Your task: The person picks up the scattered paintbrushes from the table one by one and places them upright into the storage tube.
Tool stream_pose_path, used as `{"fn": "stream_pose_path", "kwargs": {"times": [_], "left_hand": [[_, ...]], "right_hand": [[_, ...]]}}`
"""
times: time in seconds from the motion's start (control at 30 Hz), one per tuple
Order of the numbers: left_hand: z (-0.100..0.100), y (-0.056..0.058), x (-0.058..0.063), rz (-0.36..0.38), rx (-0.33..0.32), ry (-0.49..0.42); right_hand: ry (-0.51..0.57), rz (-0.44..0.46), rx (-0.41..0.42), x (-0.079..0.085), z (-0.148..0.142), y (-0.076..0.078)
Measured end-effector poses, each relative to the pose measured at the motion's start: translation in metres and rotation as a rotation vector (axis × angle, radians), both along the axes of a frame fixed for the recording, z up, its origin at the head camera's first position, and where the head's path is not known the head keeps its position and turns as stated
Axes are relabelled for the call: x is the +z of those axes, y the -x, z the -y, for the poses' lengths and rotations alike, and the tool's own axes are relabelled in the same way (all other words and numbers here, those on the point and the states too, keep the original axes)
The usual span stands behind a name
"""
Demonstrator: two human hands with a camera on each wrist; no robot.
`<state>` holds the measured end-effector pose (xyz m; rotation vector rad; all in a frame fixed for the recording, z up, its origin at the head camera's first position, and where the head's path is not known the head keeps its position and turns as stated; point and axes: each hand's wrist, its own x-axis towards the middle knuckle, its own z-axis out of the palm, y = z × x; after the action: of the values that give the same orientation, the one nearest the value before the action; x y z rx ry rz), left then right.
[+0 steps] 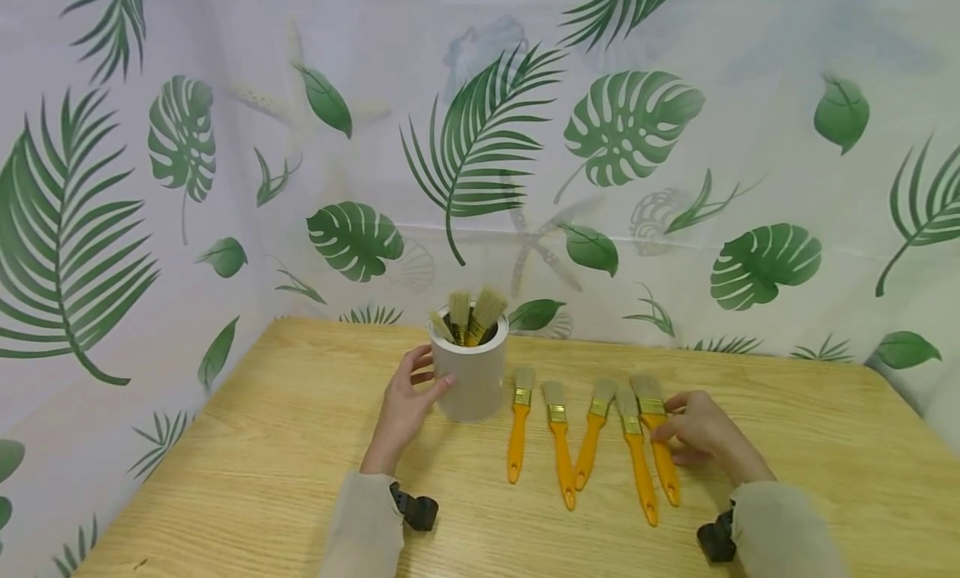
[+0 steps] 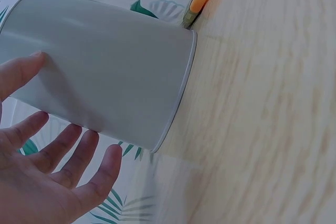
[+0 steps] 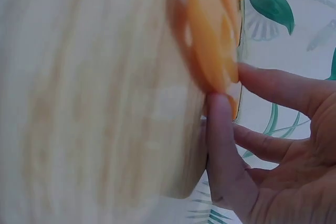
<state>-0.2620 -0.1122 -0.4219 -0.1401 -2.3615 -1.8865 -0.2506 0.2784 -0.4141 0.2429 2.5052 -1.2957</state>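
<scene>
Right-hand grip (image 1: 697, 428) pinches the rightmost brush (image 1: 666, 475) between thumb and fingers, at the right end of a row of five on the table (image 1: 247, 478). This brush has an orange handle pointing near, a metal band and pale bristles pointing far. Just beside it on the left is the fourth brush (image 1: 639, 470); farther left lie the third brush (image 1: 588, 453), the second brush (image 1: 562, 461) and the first brush (image 1: 517, 440), bristles also far, with the near handle ends of the second and third close together. Left of the row, a white can (image 1: 471, 386) stands upright toward the table's far edge, with several brushes (image 1: 486, 311) inside, bristles up. Left-hand grip (image 1: 408, 403) holds the can's left side, thumb in front and fingers around the side. Beige sleeves (image 1: 363, 528) cover both forearms. Beyond the table hangs a white cloth (image 1: 675, 28) printed with green leaves.
</scene>
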Motion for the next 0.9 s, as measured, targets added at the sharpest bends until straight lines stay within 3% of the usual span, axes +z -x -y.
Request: {"fn": "stream_pose_path", "kwargs": {"times": [0.4,0.9], "left_hand": [[0.0,-0.001,0.0,-0.003,-0.002,0.01],[0.001,0.001,-0.002,-0.01,-0.006,0.002]], "right_hand": [[-0.048,-0.04,-0.002,0.006,0.001,-0.005],[0.086,-0.023,-0.055,0.008,-0.01,-0.002]]}}
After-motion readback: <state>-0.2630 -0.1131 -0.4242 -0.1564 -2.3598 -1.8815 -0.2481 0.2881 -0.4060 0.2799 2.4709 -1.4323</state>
